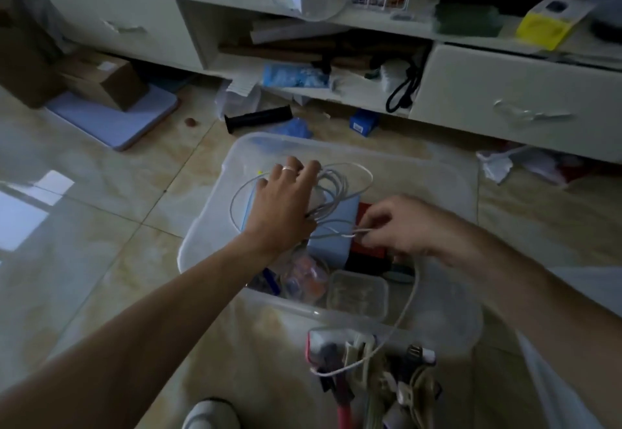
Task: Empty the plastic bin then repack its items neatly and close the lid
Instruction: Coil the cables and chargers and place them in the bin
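The clear plastic bin (215, 226) is sitting on the tiled floor (101, 226) at the middle of the view, with a blue box (336, 226) inside it. The left hand (282, 206), fingers spread, is pressing down on coils of white cable (340, 183) lying at the box's 11 o'clock. At the box's 3 o'clock, the right hand (393, 226) is pinching a strand of that cable, which is trailing toward 6 o'clock to a pile of plugs (370, 371).

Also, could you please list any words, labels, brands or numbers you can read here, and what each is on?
No text is readable.
Small blue box on the floor: white print, too blurred.
Yellow-and-grey package on the shelf: marking too blurred.
Brown cardboard box: white label, illegible.
Clear plastic bin: no legible label.
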Motion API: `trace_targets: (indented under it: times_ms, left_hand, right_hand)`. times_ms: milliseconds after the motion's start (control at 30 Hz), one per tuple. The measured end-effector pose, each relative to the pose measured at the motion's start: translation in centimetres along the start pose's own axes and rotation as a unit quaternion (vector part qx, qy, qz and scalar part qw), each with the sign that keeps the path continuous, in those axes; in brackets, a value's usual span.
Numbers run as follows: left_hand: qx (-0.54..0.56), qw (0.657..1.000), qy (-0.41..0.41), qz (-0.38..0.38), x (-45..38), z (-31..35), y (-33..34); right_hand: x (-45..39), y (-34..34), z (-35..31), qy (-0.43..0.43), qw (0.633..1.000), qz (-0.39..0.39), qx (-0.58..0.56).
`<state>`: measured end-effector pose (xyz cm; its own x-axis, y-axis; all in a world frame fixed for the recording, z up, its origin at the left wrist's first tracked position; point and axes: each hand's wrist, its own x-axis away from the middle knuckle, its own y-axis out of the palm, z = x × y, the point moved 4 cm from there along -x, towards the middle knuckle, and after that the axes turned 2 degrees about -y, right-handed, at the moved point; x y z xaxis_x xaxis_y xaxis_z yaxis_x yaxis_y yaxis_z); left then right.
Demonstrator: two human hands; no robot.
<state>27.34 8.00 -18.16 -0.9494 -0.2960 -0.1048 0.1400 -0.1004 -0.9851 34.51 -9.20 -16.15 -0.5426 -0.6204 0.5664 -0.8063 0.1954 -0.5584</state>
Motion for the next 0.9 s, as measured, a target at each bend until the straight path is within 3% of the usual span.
trace_targets:
  times_ms: [67,133,267,433,500,600,700,900]
  left_hand:
    - [-0.045,0.998,0.041,-0.005,-0.1,0.3,-0.1]
    - [-0.068,0.995,0.072,-0.015,0.0,0.5,-0.3]
    - [-0.038,0.994,0.089,-0.045,0.2,1.0,-1.1]
    - [0.03,0.982,0.174,-0.068,0.1,3.1,-2.9]
    - [0.039,0.978,0.196,-0.066,0.0,3.5,-3.3]
    - [0.029,0.972,0.222,-0.074,-0.1,3.0,-3.3]
    - [0.029,0.964,0.241,-0.104,0.5,2.7,-2.7]
    - [0.06,0.961,0.252,-0.095,2.0,3.7,-1.5]
  right_hand:
    - [-0.1,-2.3,1.0,0.011,0.989,0.041,0.143]
    - [-0.8,-4.2,2.8,0.013,0.963,0.13,0.235]
    - [-1.6,-3.8,5.1,0.008,0.938,0.251,0.238]
    - [-1.5,-3.4,2.7,0.036,0.934,0.299,0.191]
    - [-1.7,-3.9,1.5,-0.006,0.933,0.304,0.193]
    - [-2.4,-4.0,0.5,-0.076,0.966,0.248,0.022]
    - [-3.4,-3.5,0.6,-0.098,0.96,0.166,-0.202]
    - [-4.3,-1.6,0.2,-0.124,0.94,-0.036,-0.316]
